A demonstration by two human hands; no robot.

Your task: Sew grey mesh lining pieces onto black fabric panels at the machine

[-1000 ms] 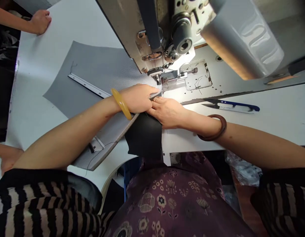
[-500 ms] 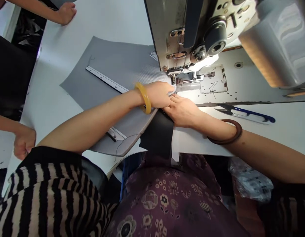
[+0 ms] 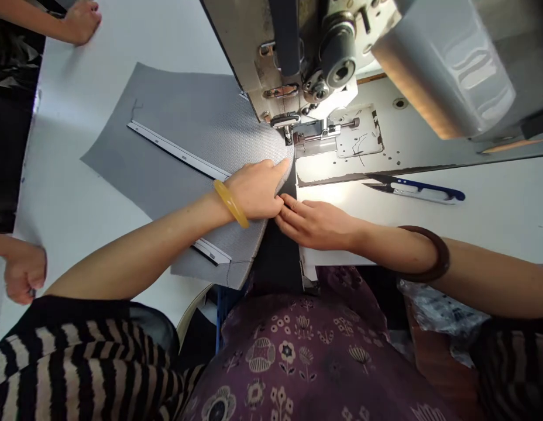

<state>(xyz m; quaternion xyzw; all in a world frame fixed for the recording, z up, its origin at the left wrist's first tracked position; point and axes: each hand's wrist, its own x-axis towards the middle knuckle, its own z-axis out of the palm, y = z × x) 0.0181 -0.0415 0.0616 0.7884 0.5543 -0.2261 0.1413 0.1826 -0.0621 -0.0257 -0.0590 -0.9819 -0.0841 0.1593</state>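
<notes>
Right hand point(image 3: 315, 224) being drawn back from the presser foot point(image 3: 289, 137), fingers together, left hand point(image 3: 253, 192) being rested on gray fabric point(image 3: 184, 105) at left, index finger apart, near black material point(image 3: 275, 254) being overlapped, any pinch being hidden.

At three o'clock, blue-handled thread snips point(image 3: 425, 192) lie on the white surface point(image 3: 508, 216), blades toward nine o'clock with the points slightly apart. At four o'clock, below the surface, crumpled clear plastic point(image 3: 442, 309) rests on a reddish-brown object point(image 3: 433, 356). Another person's hand point(image 3: 81, 23) rests on the surface at ten o'clock; a second hand point(image 3: 26, 272) is at nine. A blue object point(image 3: 220, 316) shows at seven o'clock, partly hidden.
</notes>
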